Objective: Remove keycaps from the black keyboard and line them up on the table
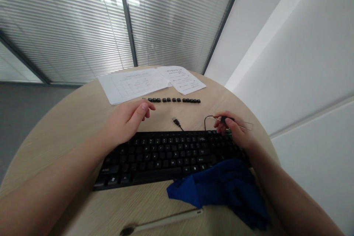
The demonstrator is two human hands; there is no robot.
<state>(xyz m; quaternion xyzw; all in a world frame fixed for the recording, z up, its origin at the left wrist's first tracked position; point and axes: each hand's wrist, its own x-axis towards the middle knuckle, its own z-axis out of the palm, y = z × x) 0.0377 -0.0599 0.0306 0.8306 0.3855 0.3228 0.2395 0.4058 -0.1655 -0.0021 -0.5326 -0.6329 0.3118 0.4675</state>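
Observation:
My left hand [128, 120] hovers over the upper left corner of the black keyboard [166, 175], its fingers loosely bent and apart, with nothing visible in them. A row of loose black keycaps [168, 100] lies just beyond its fingertips; the row's left end is partly behind the hand. At the keyboard's upper right, my right hand [235, 129] is closed around a wire keycap puller [247, 124] with a black grip, the wire loops sticking out on both sides. Near that hand, the keyboard's cable ends in a USB plug [176, 121] on the table.
A blue cloth [221, 184] covers the keyboard's lower right corner. In front lies a long light-coloured brush [168, 222] with a dark end. Printed papers [138, 83] are at the back of the round wooden table [55, 132]. A white wall [309, 81] stands close on the right.

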